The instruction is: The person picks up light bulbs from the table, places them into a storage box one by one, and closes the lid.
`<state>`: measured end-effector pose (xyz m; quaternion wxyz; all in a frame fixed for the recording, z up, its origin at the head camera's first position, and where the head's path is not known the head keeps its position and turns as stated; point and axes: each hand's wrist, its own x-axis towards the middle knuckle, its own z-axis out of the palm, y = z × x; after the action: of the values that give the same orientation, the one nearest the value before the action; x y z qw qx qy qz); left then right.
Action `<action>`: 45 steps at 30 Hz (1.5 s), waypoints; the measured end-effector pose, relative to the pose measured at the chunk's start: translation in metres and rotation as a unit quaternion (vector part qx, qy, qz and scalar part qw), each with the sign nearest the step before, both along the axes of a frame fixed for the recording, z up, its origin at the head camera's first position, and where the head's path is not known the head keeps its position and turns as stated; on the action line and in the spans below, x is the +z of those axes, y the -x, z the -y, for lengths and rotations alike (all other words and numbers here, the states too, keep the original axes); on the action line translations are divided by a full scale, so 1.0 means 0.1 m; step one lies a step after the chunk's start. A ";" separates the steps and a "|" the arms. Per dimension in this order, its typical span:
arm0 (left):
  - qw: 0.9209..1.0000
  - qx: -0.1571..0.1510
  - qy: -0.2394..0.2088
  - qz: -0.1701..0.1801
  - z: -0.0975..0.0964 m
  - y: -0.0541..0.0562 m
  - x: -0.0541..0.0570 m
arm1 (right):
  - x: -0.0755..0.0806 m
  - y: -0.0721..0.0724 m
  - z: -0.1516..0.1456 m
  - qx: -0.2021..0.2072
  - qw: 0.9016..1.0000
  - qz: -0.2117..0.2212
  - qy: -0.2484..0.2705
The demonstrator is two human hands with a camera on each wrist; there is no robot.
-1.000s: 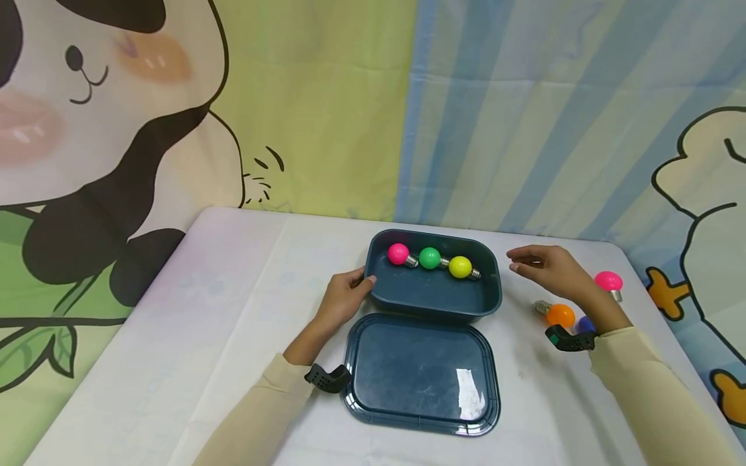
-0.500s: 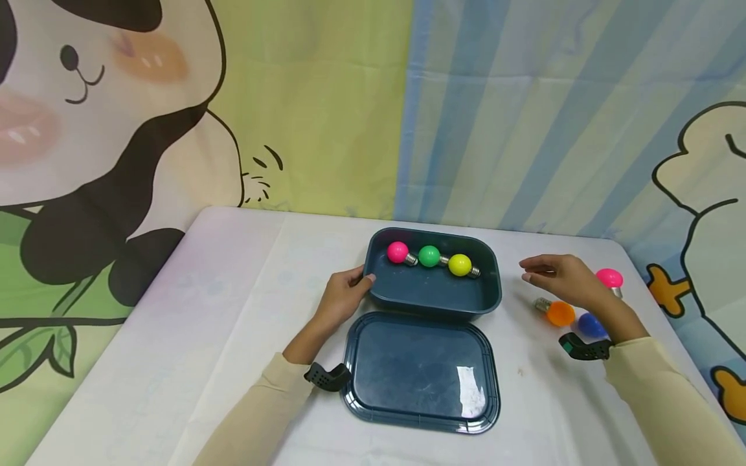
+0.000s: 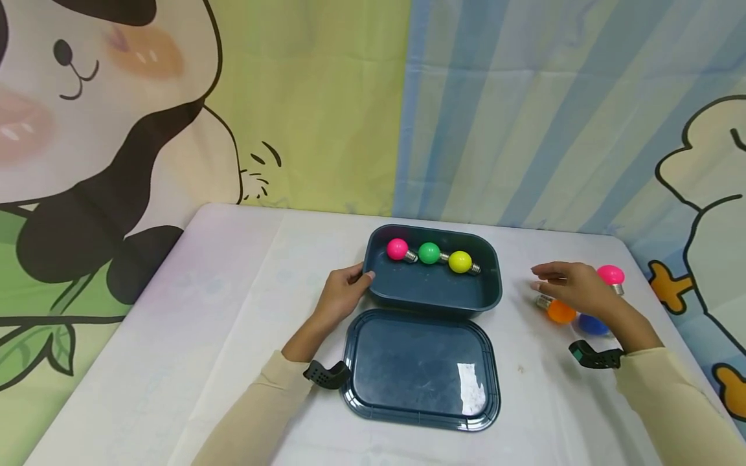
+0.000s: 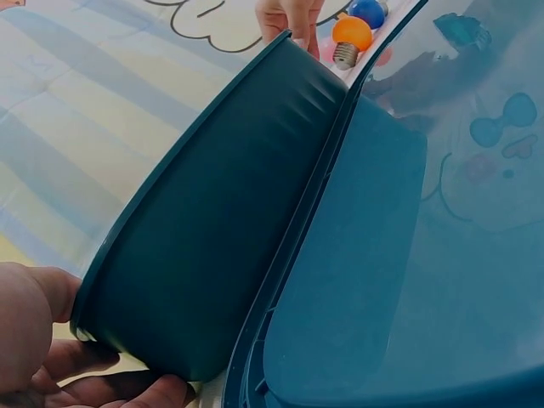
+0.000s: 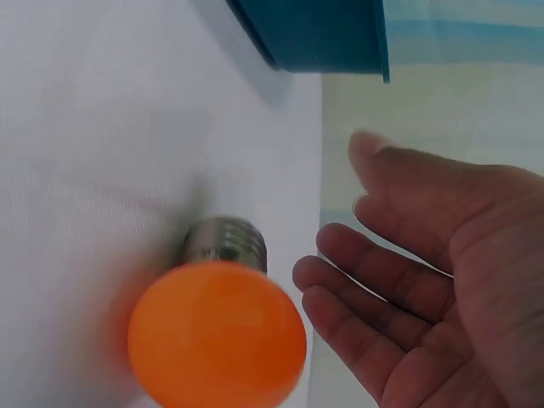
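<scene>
My left hand [image 3: 342,292] grips the left end of a dark blue plastic box [image 3: 431,291], thumb at the rim and fingers under the wall. Inside, along the far side, lie a pink light bulb [image 3: 397,249], a green light bulb [image 3: 429,253] and a yellow light bulb [image 3: 460,262]. Right of the box, my right hand [image 3: 574,285] hovers with loosely bent fingers and nothing in them. Just below it is an orange light bulb [image 3: 561,312], its screw base toward the box. A blue light bulb [image 3: 592,325], partly hidden by the wrist, and another pink bulb [image 3: 610,274] lie nearby.
The box's lid [image 3: 422,372] lies flat on the white-covered table [image 3: 233,362] in front of the box, with a white label patch at its right. A printed curtain [image 3: 326,110] hangs behind the table.
My right hand has drawn back from beside the box, moving right and toward me, over the orange bulb. My left hand has kept its grip on the box.
</scene>
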<state>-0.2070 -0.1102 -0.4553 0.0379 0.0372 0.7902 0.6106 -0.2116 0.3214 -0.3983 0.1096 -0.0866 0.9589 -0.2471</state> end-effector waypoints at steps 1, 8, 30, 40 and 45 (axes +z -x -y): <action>1.000 0.000 0.000 0.001 0.00 0.00 0.00 | 0.00 -0.01 -0.02 -0.003 1.000 -0.001 -0.004; 1.000 0.002 0.005 -0.001 -0.01 0.00 0.02 | -0.01 -0.10 -0.15 -0.007 1.000 -0.004 -0.002; 1.000 0.004 0.005 0.001 -0.01 -0.01 0.02 | -0.28 -0.25 -0.35 0.004 0.999 -0.037 0.009; 1.000 0.006 0.008 0.004 -0.01 -0.01 0.02 | -0.26 -0.28 -0.31 0.013 1.000 -0.023 -0.007; 1.000 0.005 0.008 0.004 -0.01 0.00 0.02 | -0.26 -0.29 -0.28 0.008 1.000 -0.016 -0.011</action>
<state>-0.2069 -0.1095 -0.4534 0.0383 0.0306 0.7949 0.6048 -0.1825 0.3491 -0.4239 0.0972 -0.0966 0.9625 -0.2342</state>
